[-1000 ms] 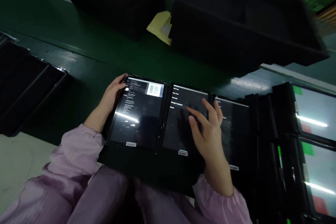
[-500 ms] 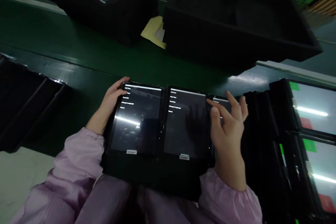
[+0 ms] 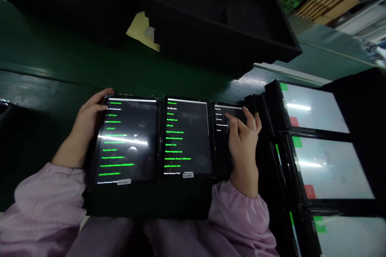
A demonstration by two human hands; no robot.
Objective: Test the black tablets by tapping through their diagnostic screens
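Three dark tablets lie side by side in front of me on a black tray point(image 3: 144, 204). The left tablet point(image 3: 126, 140) and the middle tablet point(image 3: 187, 140) show lists of green text. The right tablet point(image 3: 223, 136) shows a short white menu. My left hand point(image 3: 86, 122) grips the left tablet's upper left edge, thumb on its top corner. My right hand point(image 3: 243, 140) hovers over the right tablet with fingers spread, the index fingertip touching its screen near the menu lines. Both sleeves are pink.
Tablets with white screens and green and red marks point(image 3: 313, 106) stand stacked at the right. Large black trays point(image 3: 217, 28) sit on the green belt point(image 3: 60, 64) behind, with a yellow paper point(image 3: 140, 30) between them.
My right hand has moved from the middle tablet to the right one. The left and middle screens have switched from short white menus to green text lists. The view has shifted right.
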